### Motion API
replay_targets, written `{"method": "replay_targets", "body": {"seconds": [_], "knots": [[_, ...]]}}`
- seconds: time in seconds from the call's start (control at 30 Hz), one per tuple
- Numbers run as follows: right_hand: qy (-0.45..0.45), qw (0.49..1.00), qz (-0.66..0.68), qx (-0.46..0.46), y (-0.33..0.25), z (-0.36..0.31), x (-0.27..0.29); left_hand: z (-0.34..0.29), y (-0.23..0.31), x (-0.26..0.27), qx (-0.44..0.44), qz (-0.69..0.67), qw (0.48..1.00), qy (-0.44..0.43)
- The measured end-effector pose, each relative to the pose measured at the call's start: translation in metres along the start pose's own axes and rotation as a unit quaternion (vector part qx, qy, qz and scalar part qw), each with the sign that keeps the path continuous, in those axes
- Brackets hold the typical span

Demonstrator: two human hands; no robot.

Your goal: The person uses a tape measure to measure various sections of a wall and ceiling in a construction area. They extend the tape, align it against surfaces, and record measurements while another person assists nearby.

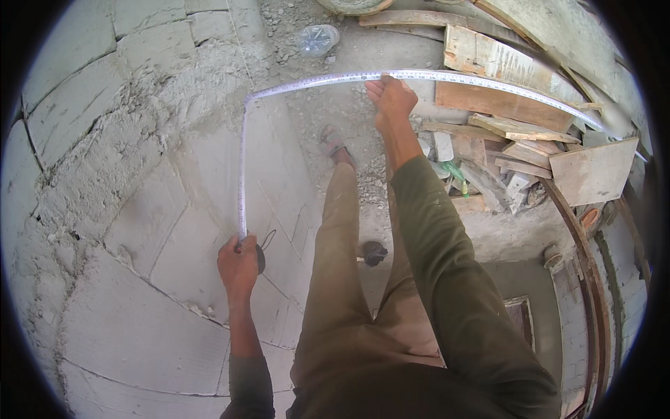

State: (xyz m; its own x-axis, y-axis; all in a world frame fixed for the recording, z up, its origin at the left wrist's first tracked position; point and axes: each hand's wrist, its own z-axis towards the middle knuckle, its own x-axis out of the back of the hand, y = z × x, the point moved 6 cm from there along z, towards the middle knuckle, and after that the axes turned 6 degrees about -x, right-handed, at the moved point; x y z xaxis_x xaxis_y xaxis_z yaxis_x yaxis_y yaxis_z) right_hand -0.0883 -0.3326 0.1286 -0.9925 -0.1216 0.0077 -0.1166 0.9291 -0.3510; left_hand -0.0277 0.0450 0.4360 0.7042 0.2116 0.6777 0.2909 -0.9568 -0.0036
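My left hand (238,267) is closed around a dark tape measure case (261,260) with a small cord loop beside it. From the case the white tape blade (242,167) runs up along the pale block wall, bends sharply, then arcs away to the right. Further out, my right hand (394,99) is closed on the blade's lower edge. Past that hand, the extended blade (488,80) sweeps over the boards to the far right, where its end blurs near the rim.
Grey blockwork (146,314) with rough mortar fills the left side. Stacked boards and rubble (516,133) lie at right, near a long curved timber (590,279). A clear plastic bottle (318,40) lies on the gritty ground ahead. My shoe (336,143) stands beside the wall.
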Motion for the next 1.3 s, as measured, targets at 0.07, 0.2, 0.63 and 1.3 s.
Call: {"method": "replay_targets", "body": {"seconds": [0.07,0.2,0.63,1.3], "knots": [[0.001,1.0,-0.002,-0.006,0.014,0.001,0.013,0.004,0.017,-0.004,0.042,0.023,0.999,0.004],[-0.013,1.0,-0.014,-0.019,0.042,-0.003,0.032,0.018,0.033,-0.004,0.061,0.078,0.995,0.012],[0.004,1.0,-0.024,-0.006,0.074,0.045,0.049,0.11,0.044,-0.015,0.015,0.142,0.989,-0.024],[0.051,0.997,-0.061,-0.004,0.072,0.037,0.053,0.118,0.058,-0.014,0.093,0.122,0.981,-0.116]]}}
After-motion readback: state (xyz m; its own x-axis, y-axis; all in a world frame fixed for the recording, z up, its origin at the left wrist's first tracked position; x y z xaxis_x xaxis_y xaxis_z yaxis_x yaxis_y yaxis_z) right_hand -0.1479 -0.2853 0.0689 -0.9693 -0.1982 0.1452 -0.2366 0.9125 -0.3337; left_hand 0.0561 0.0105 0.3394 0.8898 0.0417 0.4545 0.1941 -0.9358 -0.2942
